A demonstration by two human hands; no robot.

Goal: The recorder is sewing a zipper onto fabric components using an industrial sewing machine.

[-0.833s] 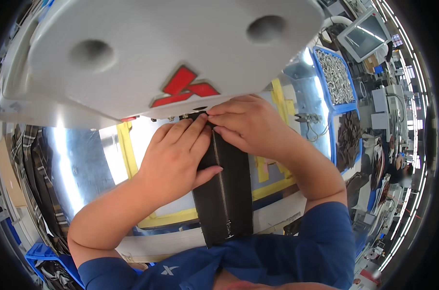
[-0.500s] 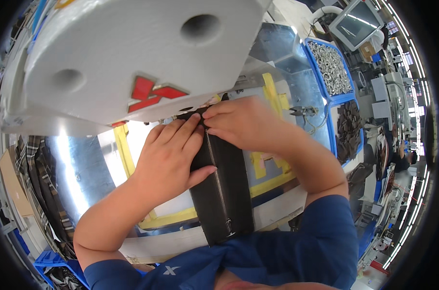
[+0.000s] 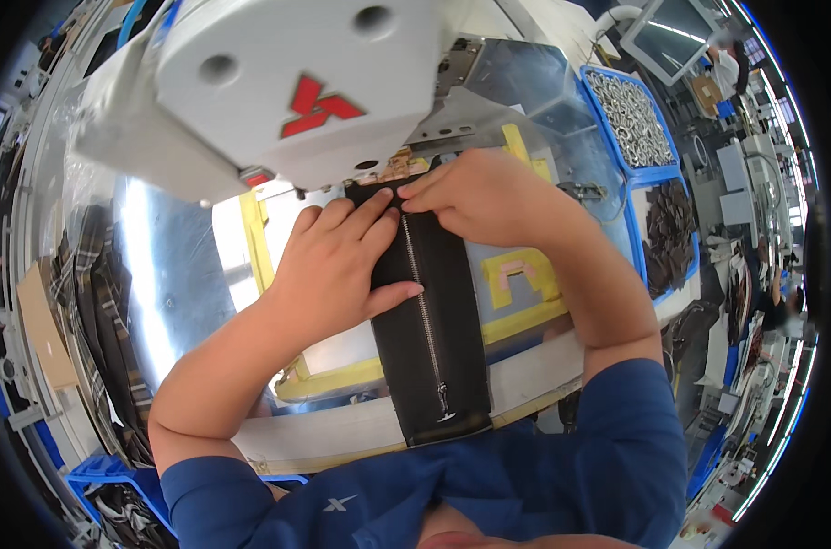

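Note:
A long black fabric panel [image 3: 461, 348] with a silver metal zipper [image 3: 424, 316] down its middle runs from beneath the white sewing machine head [image 3: 242, 119] toward my body. The zipper pull [image 3: 444, 401] lies near the panel's close end. My left hand [image 3: 329, 265] rests open and flat on the panel's left side, with its fingertips near the far end and its thumb beside the zipper teeth. My right hand [image 3: 493, 197] has its bent fingers closed at the panel's far end, right of the zipper. Its thumb is partly hidden, as is the panel's tip under the machine.
Yellow tape [image 3: 342, 389] borders the work plate. To the right stand a blue bin of metal rings [image 3: 628, 119] and another of dark brown pieces [image 3: 669, 233], with small pliers [image 3: 580, 190] nearby. Plaid fabric [image 3: 100, 311] hangs at left; a blue crate [image 3: 113, 471] sits lower left.
The view has shifted, so the machine head shows smaller and more of the plate appears. Both hands remain at the panel's far end, in nearly the same pose.

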